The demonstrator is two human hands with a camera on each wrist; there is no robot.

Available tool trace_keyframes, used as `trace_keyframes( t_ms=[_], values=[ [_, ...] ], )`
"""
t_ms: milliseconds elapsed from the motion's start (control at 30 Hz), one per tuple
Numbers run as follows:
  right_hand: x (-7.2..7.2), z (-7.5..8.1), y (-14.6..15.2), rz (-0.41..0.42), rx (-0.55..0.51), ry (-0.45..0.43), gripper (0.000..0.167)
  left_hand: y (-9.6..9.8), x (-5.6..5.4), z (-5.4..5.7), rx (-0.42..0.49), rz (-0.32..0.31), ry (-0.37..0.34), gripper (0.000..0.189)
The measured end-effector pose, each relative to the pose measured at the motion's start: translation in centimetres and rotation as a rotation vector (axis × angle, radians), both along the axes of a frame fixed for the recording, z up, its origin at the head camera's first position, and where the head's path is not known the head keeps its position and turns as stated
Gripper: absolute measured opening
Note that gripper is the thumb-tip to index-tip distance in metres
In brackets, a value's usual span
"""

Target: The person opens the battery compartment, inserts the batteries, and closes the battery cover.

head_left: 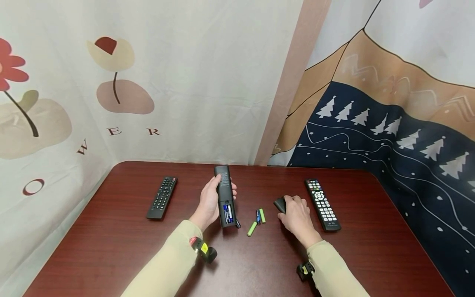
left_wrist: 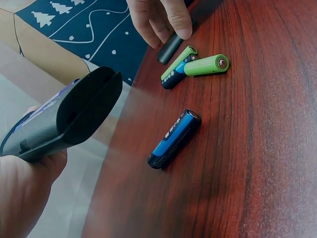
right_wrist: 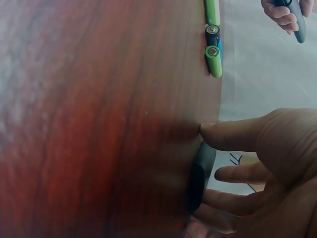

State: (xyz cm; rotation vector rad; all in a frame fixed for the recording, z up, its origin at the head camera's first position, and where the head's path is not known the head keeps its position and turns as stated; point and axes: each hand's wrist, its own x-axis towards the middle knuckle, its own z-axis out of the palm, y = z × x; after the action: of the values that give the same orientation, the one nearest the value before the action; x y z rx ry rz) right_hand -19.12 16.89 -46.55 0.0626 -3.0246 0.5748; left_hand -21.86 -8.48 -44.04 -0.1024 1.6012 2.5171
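Observation:
My left hand (head_left: 208,203) grips a black remote control (head_left: 224,183), its back turned up and its battery compartment uncovered. Blue batteries (head_left: 228,213) show inside that compartment. In the left wrist view the remote's lower end (left_wrist: 91,106) is raised above the tabletop. To the right, my right hand (head_left: 296,214) holds a small black battery cover (head_left: 280,205) at the table, thumb on one side and fingers on the other. Between the hands lie a green battery (head_left: 262,215), a blue one (head_left: 258,217) and another green one (head_left: 252,229). One more blue battery (left_wrist: 174,140) lies close to the remote.
A dark remote (head_left: 162,198) lies buttons up on the left of the brown table (head_left: 122,247). Another remote with white buttons (head_left: 323,205) lies just right of my right hand. Printed curtains (head_left: 208,82) hang behind the table and along its right side.

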Motion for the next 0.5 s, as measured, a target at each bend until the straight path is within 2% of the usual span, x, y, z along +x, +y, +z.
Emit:
trace_keyframes(
  t_ms=[100,367,500],
  values=[
    [0.03,0.09,-0.06,0.016,0.019,0.029,0.046,-0.05,0.01,-0.01,0.003,-0.002,0.002,0.044],
    [0.11,-0.02,-0.26,0.06,0.072,0.191,0.031,-0.15,0.06,-0.14,0.004,0.003,-0.001,0.042],
    [0.07,-0.04,-0.39,0.063,0.091,0.207,0.031,-0.15,0.1,-0.13,-0.005,0.0,0.006,0.043]
  ],
)
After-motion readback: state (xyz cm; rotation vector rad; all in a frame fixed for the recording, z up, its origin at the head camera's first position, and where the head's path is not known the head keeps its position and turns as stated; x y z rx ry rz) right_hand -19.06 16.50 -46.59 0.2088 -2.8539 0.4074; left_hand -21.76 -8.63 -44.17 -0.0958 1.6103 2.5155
